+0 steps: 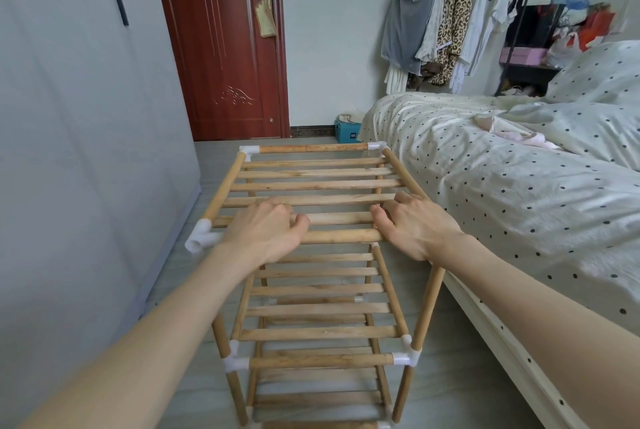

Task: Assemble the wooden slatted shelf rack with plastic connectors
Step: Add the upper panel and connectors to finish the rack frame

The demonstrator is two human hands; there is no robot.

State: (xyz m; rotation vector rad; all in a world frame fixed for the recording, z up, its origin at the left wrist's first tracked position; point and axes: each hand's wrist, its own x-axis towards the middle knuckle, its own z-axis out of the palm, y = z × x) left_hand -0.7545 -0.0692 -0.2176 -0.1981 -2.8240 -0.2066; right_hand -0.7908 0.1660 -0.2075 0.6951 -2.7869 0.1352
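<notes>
Here the wooden rack point(313, 255) stands on the grey floor point(446, 376), in the narrow strip between a pale wardrobe wall point(79, 138) on the left and a bed point(512, 193) with a dotted cover on the right; the bed's edge runs just beside the rack's right posts. Both hands are on the top tier's near rail point(341, 236). The left hand point(266, 229) curls its fingers over that rail, thumb tucked under toward the middle. The right hand point(414, 224) grips the same rail at its right end, fingers wrapped over the top, hiding the near right corner joint. Beyond the rack, a red-brown door point(225, 44) closes the far side, with a blue box point(347, 131) on the floor to its right. Clothes point(446, 13) hang on a stand at the far right, past the bed's end.

Three slatted tiers show, one above another. White plastic connectors point(200, 236) can be counted at three corners of the top tier and at two near corners of the middle tier point(405, 357). The top tier has about six flat slats between its round rails.
</notes>
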